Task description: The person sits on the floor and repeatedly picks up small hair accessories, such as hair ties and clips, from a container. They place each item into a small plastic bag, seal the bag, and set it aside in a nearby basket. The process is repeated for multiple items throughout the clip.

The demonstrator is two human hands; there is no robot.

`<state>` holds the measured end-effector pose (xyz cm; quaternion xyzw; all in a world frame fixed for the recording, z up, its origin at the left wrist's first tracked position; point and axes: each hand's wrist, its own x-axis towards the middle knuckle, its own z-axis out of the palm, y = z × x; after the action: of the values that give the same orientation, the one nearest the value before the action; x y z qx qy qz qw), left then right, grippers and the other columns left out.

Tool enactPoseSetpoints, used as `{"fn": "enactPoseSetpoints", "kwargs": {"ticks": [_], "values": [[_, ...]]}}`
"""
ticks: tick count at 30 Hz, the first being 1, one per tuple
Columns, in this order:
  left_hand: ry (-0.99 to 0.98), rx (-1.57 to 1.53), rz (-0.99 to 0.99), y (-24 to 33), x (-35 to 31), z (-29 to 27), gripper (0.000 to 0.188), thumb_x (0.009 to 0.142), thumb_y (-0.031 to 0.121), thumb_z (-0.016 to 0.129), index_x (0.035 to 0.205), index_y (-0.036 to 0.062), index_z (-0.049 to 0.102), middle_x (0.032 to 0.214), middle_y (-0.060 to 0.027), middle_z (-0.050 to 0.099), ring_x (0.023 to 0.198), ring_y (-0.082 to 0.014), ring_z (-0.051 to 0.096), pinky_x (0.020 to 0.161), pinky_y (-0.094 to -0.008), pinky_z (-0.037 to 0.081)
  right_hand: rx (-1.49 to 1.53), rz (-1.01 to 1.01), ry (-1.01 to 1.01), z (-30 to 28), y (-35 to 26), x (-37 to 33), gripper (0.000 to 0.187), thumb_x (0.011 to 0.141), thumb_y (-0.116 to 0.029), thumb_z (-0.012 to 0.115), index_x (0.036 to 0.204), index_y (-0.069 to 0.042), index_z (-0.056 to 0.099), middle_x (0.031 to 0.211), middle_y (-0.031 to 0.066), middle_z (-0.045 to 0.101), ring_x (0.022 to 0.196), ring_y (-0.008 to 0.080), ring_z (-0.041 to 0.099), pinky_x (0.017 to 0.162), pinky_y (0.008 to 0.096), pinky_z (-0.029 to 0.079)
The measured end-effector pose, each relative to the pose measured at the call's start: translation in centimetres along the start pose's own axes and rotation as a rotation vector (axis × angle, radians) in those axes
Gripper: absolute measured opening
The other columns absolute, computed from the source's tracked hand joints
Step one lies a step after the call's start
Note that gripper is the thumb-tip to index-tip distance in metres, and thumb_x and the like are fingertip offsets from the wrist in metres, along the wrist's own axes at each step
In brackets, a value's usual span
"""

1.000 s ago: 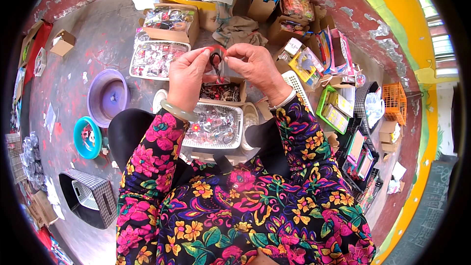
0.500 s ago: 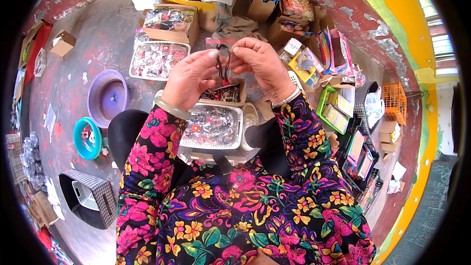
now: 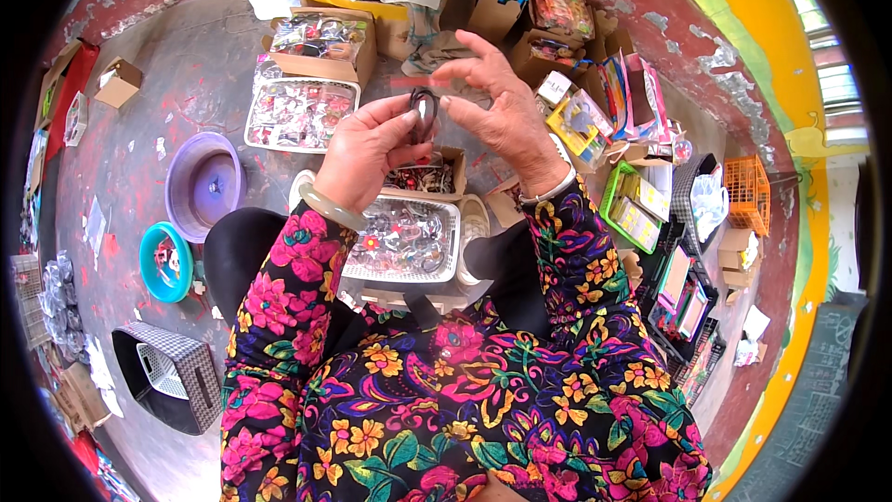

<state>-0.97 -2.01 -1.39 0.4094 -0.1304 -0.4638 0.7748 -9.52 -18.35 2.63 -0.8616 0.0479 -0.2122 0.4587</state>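
Note:
Black looped hair ties (image 3: pixel 424 110) are pinched between the thumb and fingers of my left hand (image 3: pixel 360 156), held up in front of me. Close by on the right is my right hand (image 3: pixel 509 125), its fingers spread and its thumb close to the loops. Whether that thumb touches them I cannot tell. Behind the loops shows a pinkish-red strip (image 3: pixel 405 84), partly hidden by the fingers. Below my hands stand a cardboard box (image 3: pixel 457 172) of small dark and red pieces and a white plastic basket (image 3: pixel 452 246) full of clear-bagged accessories.
Another white basket (image 3: pixel 254 135) of packets lies beyond my left hand, near a cardboard box (image 3: pixel 368 51) of packets. A purple basin (image 3: pixel 178 181) and a turquoise basin (image 3: pixel 149 274) sit at left. To the right are a green basket (image 3: pixel 609 209) and an orange crate (image 3: pixel 748 193).
My right hand has let go of the black loops and opened, its fingers lifting and spreading. The loops now sit bunched in my left hand.

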Motion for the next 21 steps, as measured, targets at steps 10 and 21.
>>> {"fn": "enactPoseSetpoints", "kwargs": {"ticks": [10, 21], "values": [[-0.032, -0.025, -0.011, -0.1, -0.1, 0.2, 0.027, 0.090, 0.006, 0.048, 0.116, -0.0010, 0.051, 0.101, -0.0082, 0.060, 0.091, -0.0169, 0.061, 0.074, -0.0266, 0.055, -0.102, -0.066, -0.084, 0.3, 0.5, 0.0, 0.019, 0.069, -0.016, 0.065, 0.087, -0.012, 0.066, 0.133, 0.0186, 0.039, 0.129, 0.0332, 0.029, 0.105, 0.0377, 0.024], [-0.017, 0.064, -0.046, -0.4, 0.0, 0.4, 0.025, 0.091, 0.011, 0.050, 0.112, -0.0001, 0.053, 0.096, -0.0057, 0.060, 0.085, -0.0129, 0.060, 0.073, -0.0257, 0.054, -0.198, -0.127, -0.166, 0.3, 1.2, -0.2, 0.020, 0.075, -0.026, 0.065, 0.089, -0.012, 0.067, 0.132, 0.0178, 0.040, 0.129, 0.0353, 0.027, 0.104, 0.0400, 0.024]]}}
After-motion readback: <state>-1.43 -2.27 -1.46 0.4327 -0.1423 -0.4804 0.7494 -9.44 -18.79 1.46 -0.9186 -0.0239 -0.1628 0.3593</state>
